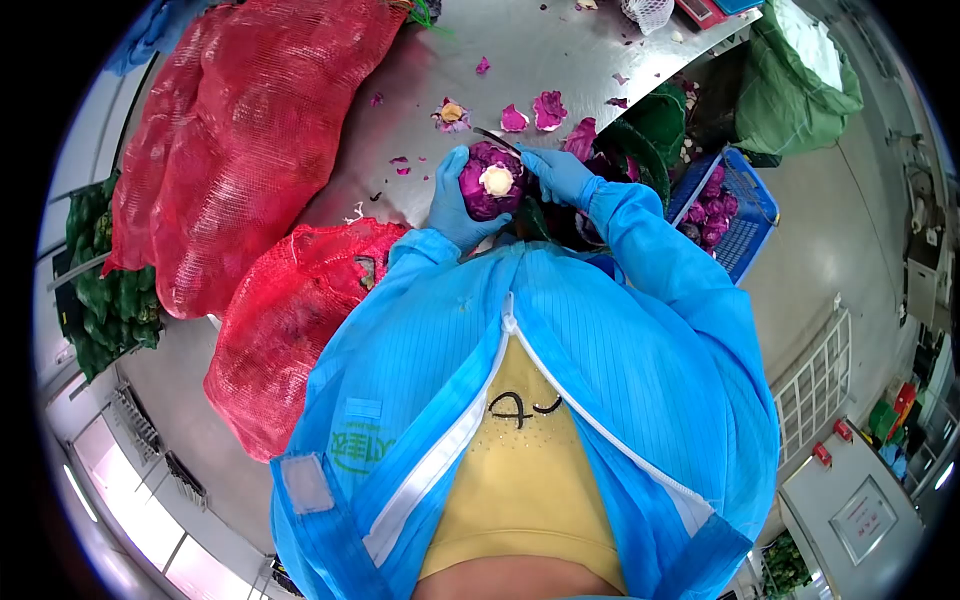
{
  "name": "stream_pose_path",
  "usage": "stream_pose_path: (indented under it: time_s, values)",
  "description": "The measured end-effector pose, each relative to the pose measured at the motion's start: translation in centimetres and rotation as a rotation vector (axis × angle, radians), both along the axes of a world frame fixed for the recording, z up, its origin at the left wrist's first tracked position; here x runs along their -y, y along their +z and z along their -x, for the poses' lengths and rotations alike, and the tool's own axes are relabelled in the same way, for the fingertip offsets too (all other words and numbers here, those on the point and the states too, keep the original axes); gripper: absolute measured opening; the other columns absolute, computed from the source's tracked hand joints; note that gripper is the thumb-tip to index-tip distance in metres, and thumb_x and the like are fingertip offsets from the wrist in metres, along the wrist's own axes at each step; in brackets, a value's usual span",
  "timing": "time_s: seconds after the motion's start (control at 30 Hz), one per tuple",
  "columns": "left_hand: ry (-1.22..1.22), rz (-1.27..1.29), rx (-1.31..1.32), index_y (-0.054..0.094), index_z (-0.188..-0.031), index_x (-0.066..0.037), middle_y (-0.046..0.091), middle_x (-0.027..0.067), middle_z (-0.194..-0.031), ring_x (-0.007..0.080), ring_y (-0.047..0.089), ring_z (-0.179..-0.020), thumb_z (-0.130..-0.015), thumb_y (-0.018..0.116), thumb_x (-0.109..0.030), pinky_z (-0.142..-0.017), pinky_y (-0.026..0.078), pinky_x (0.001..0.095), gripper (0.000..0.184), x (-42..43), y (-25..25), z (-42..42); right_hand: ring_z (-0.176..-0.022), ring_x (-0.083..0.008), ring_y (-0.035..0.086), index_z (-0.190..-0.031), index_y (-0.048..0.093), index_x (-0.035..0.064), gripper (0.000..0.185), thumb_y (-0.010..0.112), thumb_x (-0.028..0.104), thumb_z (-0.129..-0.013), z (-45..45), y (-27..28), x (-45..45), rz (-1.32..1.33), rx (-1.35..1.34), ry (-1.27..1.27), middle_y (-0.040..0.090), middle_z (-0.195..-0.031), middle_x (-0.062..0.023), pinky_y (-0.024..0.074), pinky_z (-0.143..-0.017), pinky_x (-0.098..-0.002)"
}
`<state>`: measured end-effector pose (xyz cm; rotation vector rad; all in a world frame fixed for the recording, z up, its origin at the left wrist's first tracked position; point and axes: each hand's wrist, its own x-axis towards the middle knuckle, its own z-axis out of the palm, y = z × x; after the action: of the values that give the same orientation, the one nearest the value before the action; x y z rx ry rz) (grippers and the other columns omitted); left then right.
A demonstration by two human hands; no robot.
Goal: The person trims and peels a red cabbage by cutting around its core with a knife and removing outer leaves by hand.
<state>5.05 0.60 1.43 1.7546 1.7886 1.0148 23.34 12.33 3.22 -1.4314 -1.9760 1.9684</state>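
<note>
My left hand [458, 207], in a blue glove, is wrapped round a purple cabbage [490, 184], whose pale cut stem end faces up. My right hand [558, 175], also gloved in blue, is closed on a knife [494, 139]; its dark, narrow blade lies over the far edge of the cabbage. The knife's handle is hidden in my fingers. Beyond the cabbage, purple leaf scraps [549, 110] and a cut stem piece [451, 115] lie on the metal table [440, 60].
Red mesh sacks [250, 130] fill the left side, with a smaller red sack [290, 320] nearer me. At the right are a blue crate [765, 205] of small purple cabbages, a dark green bag [655, 125] and a light green sack [795, 95].
</note>
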Motion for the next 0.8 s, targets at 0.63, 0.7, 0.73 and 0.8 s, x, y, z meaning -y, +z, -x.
stream_pose_path:
  time_s: [0.63, 0.7, 0.73, 0.8]
  values:
    - [-0.062, -0.038, -0.036, 0.028, -0.132, 0.004, 0.037, 0.0234, -0.129, 0.0386, 0.035, -0.123, -0.046, 0.087, -0.031, -0.105, 0.032, 0.0420, 0.110, 0.1, -0.3, 0.4, -0.066, -0.0240, 0.065, -0.127, 0.050, 0.0115, 0.049, 0.038, 0.045, -0.094, 0.7, -2.1, -1.3, -0.298, 0.142, 0.057, 0.064, -0.106, -0.0160, 0.0504, -0.076, -0.0356]
    - [-0.069, -0.065, -0.089, 0.028, -0.132, 0.004, 0.038, 0.0234, -0.128, 0.0388, 0.035, -0.123, -0.046, 0.087, -0.031, -0.105, 0.032, 0.0423, 0.110, 0.2, -0.5, 0.6, -0.067, -0.0237, 0.065, -0.126, 0.052, 0.0113, 0.048, 0.039, 0.045, -0.094, 1.1, -1.8, -1.6, -0.209, 0.139, 0.005, 0.064, -0.104, -0.0159, 0.0507, -0.075, -0.0357]
    - [-0.048, -0.039, -0.042, 0.025, -0.134, 0.002, 0.035, 0.0220, -0.131, 0.0364, 0.036, -0.124, -0.049, 0.087, -0.028, -0.105, 0.032, 0.0413, 0.109, 0.4, -0.5, 0.6, -0.066, -0.0230, 0.065, -0.122, 0.054, 0.0104, 0.047, 0.042, 0.044, -0.093, 1.3, -1.8, -1.6, -0.207, 0.104, 0.011, 0.065, -0.101, -0.0149, 0.0508, -0.073, -0.0357]
    - [-0.026, -0.017, 0.003, 0.023, -0.135, -0.001, 0.033, 0.0206, -0.134, 0.0340, 0.036, -0.125, -0.051, 0.087, -0.025, -0.105, 0.032, 0.0403, 0.109, 0.4, -0.2, 0.8, -0.065, -0.0223, 0.064, -0.118, 0.057, 0.0095, 0.045, 0.045, 0.044, -0.091, 1.8, -2.3, -1.7, -0.209, 0.067, 0.017, 0.065, -0.099, -0.0140, 0.0509, -0.072, -0.0357]
